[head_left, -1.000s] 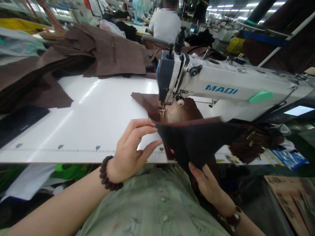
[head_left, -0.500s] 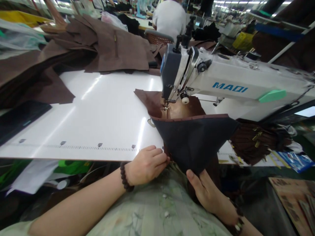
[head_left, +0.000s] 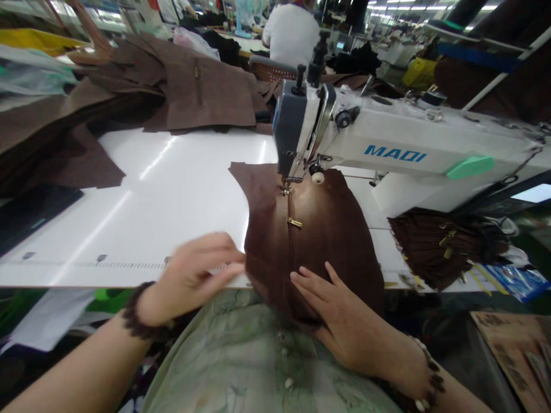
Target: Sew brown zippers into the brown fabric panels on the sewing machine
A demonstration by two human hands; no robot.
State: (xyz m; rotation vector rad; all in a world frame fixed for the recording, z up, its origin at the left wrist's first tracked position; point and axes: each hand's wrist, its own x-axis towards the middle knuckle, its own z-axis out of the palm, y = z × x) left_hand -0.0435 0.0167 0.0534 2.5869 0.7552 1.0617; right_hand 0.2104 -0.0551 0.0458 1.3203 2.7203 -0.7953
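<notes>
A brown leather-like panel point(head_left: 267, 229) lies face up on the white sewing table, its near end hanging over the front edge. A zipper point(head_left: 291, 241) with a brass-coloured pull point(head_left: 294, 222) runs down its middle. The far part of the zipper sits beneath the presser foot point(head_left: 286, 188) of the sewing machine point(head_left: 387, 137). At the panel's left edge, my left hand point(head_left: 200, 269) pinches the border between thumb and fingers, somewhat blurred. My right hand point(head_left: 340, 310) rests flat on the near part of the panel, fingers spread, right of the zipper.
Brown cut pieces point(head_left: 210, 97) are heaped along the back left. A dark phone-like object point(head_left: 38, 215) lies at the left. Right of the panel sit a stack of brown pieces with zippers point(head_left: 430, 241) and a blue packet point(head_left: 523, 278). Another person point(head_left: 290, 34) sits beyond the machine.
The raised near part of the panel, its dark underside showing before, now lies down with the brown face up. My left hand has moved left; my right hand has come onto the panel.
</notes>
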